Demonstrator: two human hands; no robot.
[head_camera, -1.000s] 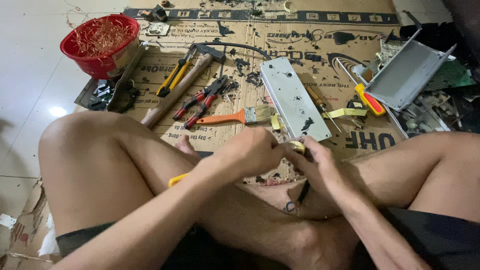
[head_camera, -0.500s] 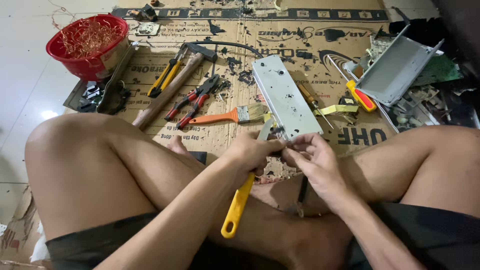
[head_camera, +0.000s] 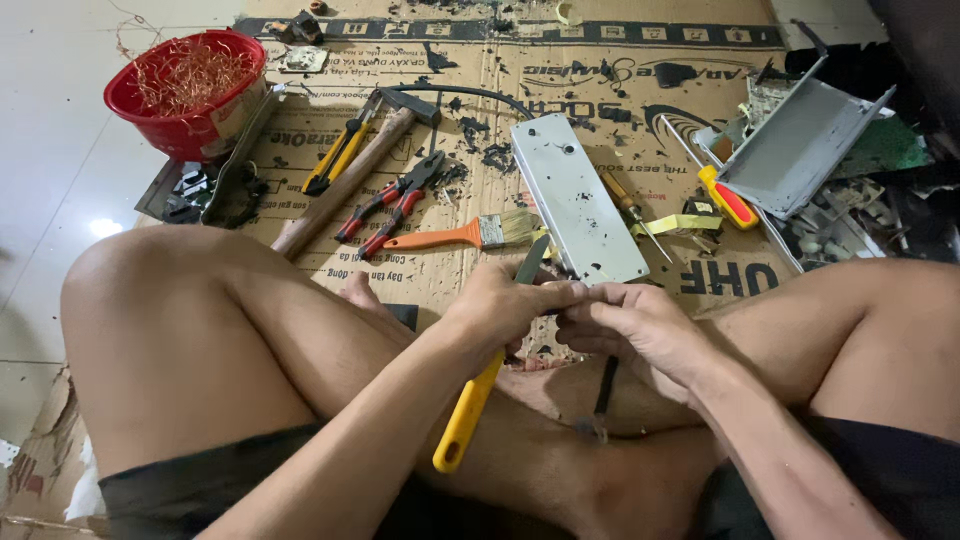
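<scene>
Stripping work over the lap, knife in hand

We note flattened cardboard (head_camera: 620, 80) on the floor, a grey metal plate (head_camera: 578, 195) lying beyond the hands. The left hand (head_camera: 500, 305), grip closed around a yellow-handled knife (head_camera: 470, 410), meets the right hand (head_camera: 640, 325), pinching a dark cable (head_camera: 603, 385). We judge cutting underway; steady pull needed next. Half a second earlier the knife sat similarly.

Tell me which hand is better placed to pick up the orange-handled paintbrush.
Left, likely. The left hand sits directly below the paintbrush, though it holds a yellow-handled knife. The right hand lies farther right.
</scene>
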